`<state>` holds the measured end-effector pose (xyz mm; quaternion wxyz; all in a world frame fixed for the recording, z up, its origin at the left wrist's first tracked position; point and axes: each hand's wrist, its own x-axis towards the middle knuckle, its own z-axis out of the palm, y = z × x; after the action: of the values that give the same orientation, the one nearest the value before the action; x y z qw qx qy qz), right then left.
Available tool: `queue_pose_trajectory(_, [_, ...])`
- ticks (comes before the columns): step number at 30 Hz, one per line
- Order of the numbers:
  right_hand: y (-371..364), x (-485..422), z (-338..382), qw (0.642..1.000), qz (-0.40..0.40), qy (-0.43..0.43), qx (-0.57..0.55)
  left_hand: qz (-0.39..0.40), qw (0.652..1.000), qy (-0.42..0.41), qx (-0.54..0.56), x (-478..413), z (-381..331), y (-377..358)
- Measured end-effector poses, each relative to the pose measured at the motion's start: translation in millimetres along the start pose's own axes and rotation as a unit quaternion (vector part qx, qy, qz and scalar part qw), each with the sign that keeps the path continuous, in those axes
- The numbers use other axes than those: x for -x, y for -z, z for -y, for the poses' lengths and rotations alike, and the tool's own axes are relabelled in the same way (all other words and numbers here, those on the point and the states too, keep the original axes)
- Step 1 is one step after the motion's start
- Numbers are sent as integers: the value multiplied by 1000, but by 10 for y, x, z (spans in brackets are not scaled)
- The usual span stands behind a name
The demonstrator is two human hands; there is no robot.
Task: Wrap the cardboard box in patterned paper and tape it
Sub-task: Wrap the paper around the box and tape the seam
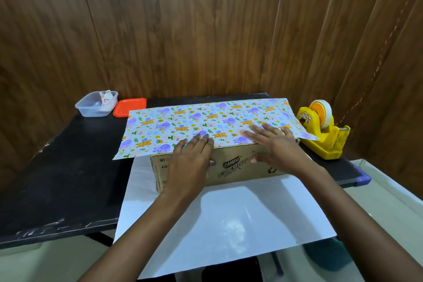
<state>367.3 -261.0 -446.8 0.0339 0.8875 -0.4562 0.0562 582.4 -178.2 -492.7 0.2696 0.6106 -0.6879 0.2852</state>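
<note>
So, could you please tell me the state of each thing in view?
Brown cardboard box: closed, near side bare.
Patterned wrapping paper: folded over the box top, untaped.
Clear plastic tub: open.
Orange lid: off, beside the tub.
Left hand, right hand: flat, pressing paper.

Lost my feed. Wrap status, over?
Both hands flat, left, right, pressing patterned paper over box top. Front face bare, no tape on yet. Dispenser right of the box, nothing in the way.
</note>
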Motion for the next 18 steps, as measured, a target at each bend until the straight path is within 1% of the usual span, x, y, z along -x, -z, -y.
queue_pose_trajectory(5, [-74,-122,59,999,-41,13,-16,6,1000,2,-6,-9,121,-46])
queue_pose_trajectory(13, [-215,-635,318,994,-82,33,-57,21,1000,14,-15,-140,611,-122])
queue_pose_trajectory(18, [-190,-911,390,995,-71,28,-61,35,999,11,-37,-325,858,-220])
